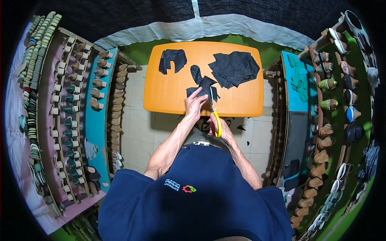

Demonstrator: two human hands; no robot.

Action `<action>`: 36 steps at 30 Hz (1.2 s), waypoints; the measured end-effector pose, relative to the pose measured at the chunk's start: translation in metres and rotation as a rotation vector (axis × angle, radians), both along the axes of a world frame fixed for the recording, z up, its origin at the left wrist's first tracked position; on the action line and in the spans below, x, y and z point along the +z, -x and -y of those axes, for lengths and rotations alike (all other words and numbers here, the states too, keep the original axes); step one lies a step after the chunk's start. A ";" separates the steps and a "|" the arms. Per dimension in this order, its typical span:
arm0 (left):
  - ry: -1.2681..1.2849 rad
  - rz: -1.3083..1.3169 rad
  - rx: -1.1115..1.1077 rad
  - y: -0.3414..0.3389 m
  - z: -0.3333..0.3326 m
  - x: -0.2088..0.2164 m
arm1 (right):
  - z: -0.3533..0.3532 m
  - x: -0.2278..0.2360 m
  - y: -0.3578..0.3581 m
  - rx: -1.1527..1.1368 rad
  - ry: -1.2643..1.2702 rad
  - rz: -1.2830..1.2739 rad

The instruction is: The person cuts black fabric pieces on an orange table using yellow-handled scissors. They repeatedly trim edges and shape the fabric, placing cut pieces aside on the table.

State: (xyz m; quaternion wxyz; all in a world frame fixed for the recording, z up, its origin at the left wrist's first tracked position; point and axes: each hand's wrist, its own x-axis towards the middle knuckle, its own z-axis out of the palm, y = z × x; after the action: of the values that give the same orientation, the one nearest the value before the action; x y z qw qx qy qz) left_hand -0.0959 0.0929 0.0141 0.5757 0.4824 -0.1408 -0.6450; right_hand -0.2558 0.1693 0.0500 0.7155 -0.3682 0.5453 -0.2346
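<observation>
My left hand (194, 103) is closed on a piece of black fabric (207, 82) near the front edge of the orange table (169, 96), its fingers pressing the cloth. In my right hand (223, 129) is a pair of scissors with yellow handles (218, 120). Their blades point away from me and lie against the fabric beside my left fingertips; how far apart the blades are is hard to make out. Just beyond the held cloth lies a dark speckled, sole-shaped piece (196, 73).
A loose pile of black fabric pieces (234, 69) lies at the table's far right. A notched black piece (173, 60) lies at far left. Racks of shoe lasts (74, 132) stand on the left, and shelves with shoes and lasts (321, 156) on the right. Dark scraps lie on the tiled floor (136, 128).
</observation>
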 end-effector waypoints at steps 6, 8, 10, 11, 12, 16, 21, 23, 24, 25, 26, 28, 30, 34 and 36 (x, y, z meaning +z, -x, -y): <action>-0.018 -0.013 0.010 0.002 -0.004 -0.001 | 0.003 0.002 -0.003 -0.027 -0.041 0.014; -0.015 -0.009 0.029 0.003 -0.005 0.001 | 0.004 0.007 -0.006 -0.018 -0.033 0.022; -0.019 -0.003 0.041 0.005 -0.007 0.003 | 0.005 0.007 -0.007 -0.016 -0.027 0.027; -0.024 0.001 0.043 0.007 -0.007 0.004 | 0.005 0.007 -0.007 -0.018 -0.025 0.029; -0.029 0.005 0.046 0.008 -0.008 0.005 | 0.006 0.006 -0.008 -0.020 -0.024 0.031; -0.016 -0.015 0.063 0.009 -0.006 0.004 | 0.007 0.002 -0.006 -0.013 -0.035 0.043; -0.016 -0.041 0.057 0.006 -0.002 -0.005 | 0.009 0.006 -0.006 -0.023 -0.057 0.020; -0.018 -0.041 0.057 0.007 0.001 0.000 | 0.010 0.011 -0.005 -0.038 -0.077 0.009; -0.020 -0.040 0.057 0.007 0.002 0.002 | 0.011 0.013 -0.005 -0.045 -0.088 0.004; -0.020 -0.033 0.042 0.006 0.003 0.003 | 0.011 0.013 -0.004 -0.051 -0.087 -0.001; -0.021 -0.025 0.028 0.005 0.005 0.003 | 0.011 0.012 -0.004 -0.056 -0.086 -0.005; -0.021 -0.018 -0.001 0.001 0.007 0.004 | 0.011 0.013 -0.004 -0.064 -0.083 -0.001; -0.018 -0.021 -0.030 -0.002 0.009 0.004 | 0.012 0.016 0.000 -0.070 -0.080 0.017; 0.000 -0.019 -0.094 -0.010 0.014 0.000 | 0.013 0.019 0.002 -0.075 -0.084 0.009; 0.005 -0.011 -0.135 -0.018 0.017 -0.003 | 0.015 0.025 0.003 -0.066 -0.092 0.023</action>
State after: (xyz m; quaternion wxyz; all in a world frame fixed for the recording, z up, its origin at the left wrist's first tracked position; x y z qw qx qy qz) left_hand -0.0781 0.0761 0.0110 0.5329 0.4669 -0.1713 -0.6847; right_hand -0.2583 0.1539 0.0746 0.7298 -0.3140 0.5592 -0.2368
